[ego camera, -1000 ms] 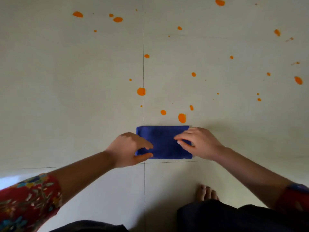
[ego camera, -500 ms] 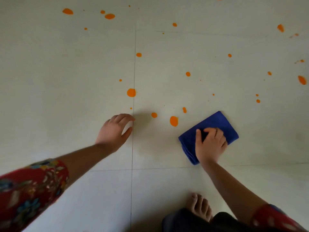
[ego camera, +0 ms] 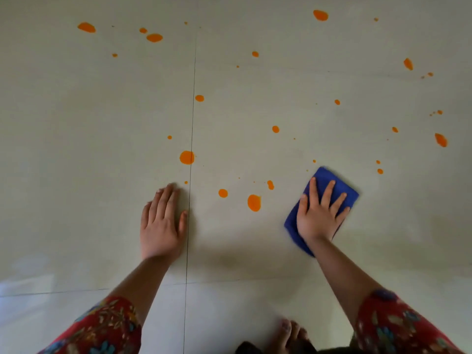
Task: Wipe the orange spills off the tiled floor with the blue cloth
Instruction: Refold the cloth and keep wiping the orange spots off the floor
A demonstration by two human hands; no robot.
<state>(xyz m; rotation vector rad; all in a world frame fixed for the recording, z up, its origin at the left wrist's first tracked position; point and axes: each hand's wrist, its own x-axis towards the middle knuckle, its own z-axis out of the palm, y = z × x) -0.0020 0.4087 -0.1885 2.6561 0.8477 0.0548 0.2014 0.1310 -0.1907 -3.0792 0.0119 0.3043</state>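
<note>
A folded blue cloth point(ego camera: 327, 180) lies on the pale tiled floor point(ego camera: 102, 149) at the right. My right hand point(ego camera: 319, 215) presses flat on top of it, fingers spread. My left hand point(ego camera: 161, 223) rests palm down on the bare floor, just left of a tile joint, holding nothing. Several orange spills dot the floor. The nearest large orange drop point(ego camera: 254, 202) lies between my hands, a smaller orange spot point(ego camera: 223, 193) sits to its left, and a round orange blot point(ego camera: 187, 157) lies on the joint ahead of my left hand.
More orange drops are scattered toward the far left point(ego camera: 86, 27), far middle point(ego camera: 320, 15) and right edge point(ego camera: 440, 139). A bare foot point(ego camera: 290, 333) shows at the bottom, near my knees. Tile joints cross at the lower middle.
Both hands were on the cloth in the middle. My right hand slid it out to the right and turned it. My left hand let go and now lies flat on the floor.
</note>
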